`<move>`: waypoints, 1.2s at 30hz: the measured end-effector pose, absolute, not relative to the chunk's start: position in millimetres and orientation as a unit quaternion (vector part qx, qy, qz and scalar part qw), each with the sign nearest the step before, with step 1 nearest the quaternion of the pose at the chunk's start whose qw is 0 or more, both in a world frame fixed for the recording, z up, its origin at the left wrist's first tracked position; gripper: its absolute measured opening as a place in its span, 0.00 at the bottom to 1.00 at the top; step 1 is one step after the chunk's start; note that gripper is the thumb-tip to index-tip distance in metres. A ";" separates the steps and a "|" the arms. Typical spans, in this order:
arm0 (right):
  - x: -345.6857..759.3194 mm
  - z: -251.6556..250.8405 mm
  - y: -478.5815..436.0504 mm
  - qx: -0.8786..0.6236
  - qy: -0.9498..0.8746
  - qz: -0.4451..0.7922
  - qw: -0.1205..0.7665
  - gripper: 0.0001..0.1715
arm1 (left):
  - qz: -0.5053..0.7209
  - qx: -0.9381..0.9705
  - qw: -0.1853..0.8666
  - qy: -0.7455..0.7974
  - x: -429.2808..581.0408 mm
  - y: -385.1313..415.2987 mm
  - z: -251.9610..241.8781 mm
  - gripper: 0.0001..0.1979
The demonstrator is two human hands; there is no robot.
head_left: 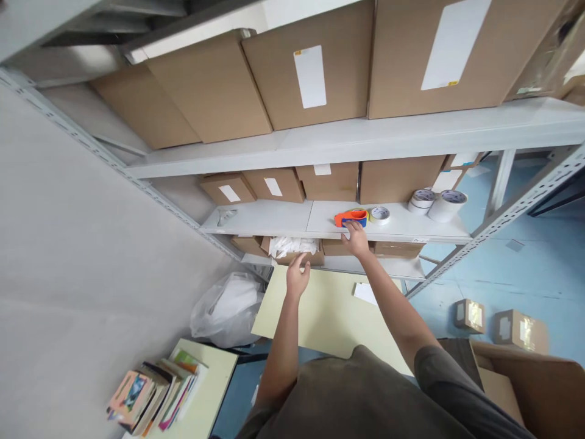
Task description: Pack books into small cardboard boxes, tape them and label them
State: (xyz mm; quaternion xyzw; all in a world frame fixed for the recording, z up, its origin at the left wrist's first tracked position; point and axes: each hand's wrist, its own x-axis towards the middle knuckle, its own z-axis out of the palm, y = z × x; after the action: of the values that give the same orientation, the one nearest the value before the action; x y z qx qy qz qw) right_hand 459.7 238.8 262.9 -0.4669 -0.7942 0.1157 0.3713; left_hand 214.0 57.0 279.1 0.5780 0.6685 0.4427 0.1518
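Right hand [357, 239] is up at the front edge of the middle shelf [274, 218], fingertips on the near side of the orange-and-blue tape dispenser [351, 217]. Grip is apart, fingers extended, not wrapped round it. The dispenser sits flat on the shelf, just left of a small tape roll [379, 214]. Two bigger tape rolls [441, 204] stand further right, well apart from the hand. A row of brown cartons [329, 180] stands behind them at the back of the shelf.

Left hand [297, 277] is lower, below the shelf edge. Its grip is apart too, fingers loosely curled, holding nothing. It's nearest the open box [315, 258] on the shelf below, which has white wrapping [292, 246] in it.

A pale yellow counter [320, 311] lies under both arms, with a white sheet [364, 292] on it. A white plastic bag [226, 311] sits on the floor to the left, and a stack of books [155, 393] is at lower left.
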 end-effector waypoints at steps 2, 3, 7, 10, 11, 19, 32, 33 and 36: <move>450.4 250.3 213.7 -0.442 -0.791 0.143 0.397 0.28 | 0.421 0.591 0.134 0.675 205.9 51.8 270.8 0.19; 443.2 242.4 201.4 -0.435 -0.789 0.159 0.404 0.28 | 0.411 0.594 0.126 0.680 200.5 47.4 266.3 0.19; 399.3 204.6 153.0 -0.396 -0.800 0.259 0.369 0.24 | 0.377 0.587 0.106 0.709 170.8 14.2 248.1 0.21; 359.3 177.5 114.9 -0.356 -0.823 0.334 0.291 0.22 | 0.359 0.548 0.107 0.748 143.4 -29.2 236.3 0.22; 345.8 170.5 102.5 -0.345 -0.829 0.348 0.269 0.22 | 0.357 0.530 0.108 0.761 133.5 -46.7 233.0 0.22; 204.2 161.5 21.3 -0.226 -0.879 0.372 0.197 0.27 | 0.386 0.365 0.078 0.844 32.0 -208.3 215.3 0.21; -58.5 160.7 -179.4 -0.021 -0.930 0.361 0.062 0.32 | 0.448 0.190 0.028 0.873 -115.5 -415.0 183.4 0.21; -73.8 159.9 -193.2 -0.011 -0.931 0.361 0.056 0.33 | 0.452 0.178 0.026 0.874 -122.5 -430.1 181.5 0.21; -110.9 159.6 -226.9 0.004 -0.933 0.358 0.045 0.35 | 0.462 0.144 0.021 0.875 -138.7 -470.2 177.4 0.21</move>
State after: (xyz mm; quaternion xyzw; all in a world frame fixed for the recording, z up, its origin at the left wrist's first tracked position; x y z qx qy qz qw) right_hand -110.9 -226.9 159.6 0.0043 -0.9327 0.3579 0.0447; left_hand -138.7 -470.2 177.4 0.1439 0.8749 0.4620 0.0212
